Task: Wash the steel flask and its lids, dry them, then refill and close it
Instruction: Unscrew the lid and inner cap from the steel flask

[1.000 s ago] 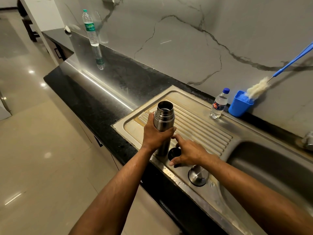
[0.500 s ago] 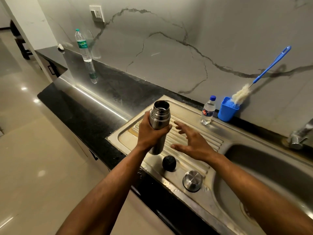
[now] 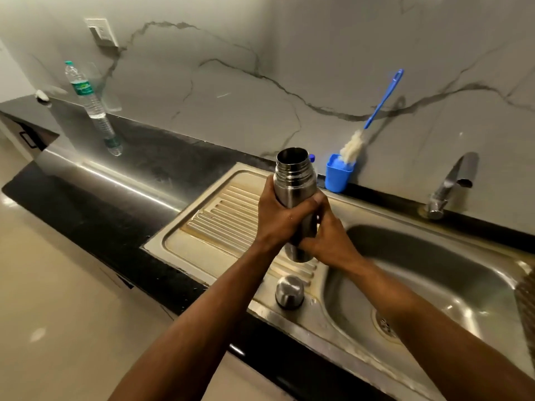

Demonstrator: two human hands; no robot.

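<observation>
Far left of the grip, a water bottle (image 3: 84,89) stands on the black counter (image 3: 86,198) against the marble wall. Nearer, the ribbed drainboard (image 3: 225,221) lies just left of the hands. The left hand (image 3: 278,218) wraps around the middle of the flask (image 3: 295,186), fingers curled across its front. The flask is brushed steel, upright with a slight tilt, held in the air above the drainboard's right edge. Its mouth is open, with threaded rings below the rim and a dark shiny interior. The right hand (image 3: 330,241) grips the lower body just below and right of the left hand, so only the base shows beneath. Below the grip, a domed steel lid (image 3: 289,292) sits on the sink's rim. Up and right, a blue cup (image 3: 337,176) holds a brush (image 3: 373,114). Right of the grip lies the basin (image 3: 434,285), with the tap (image 3: 451,186) behind.
</observation>
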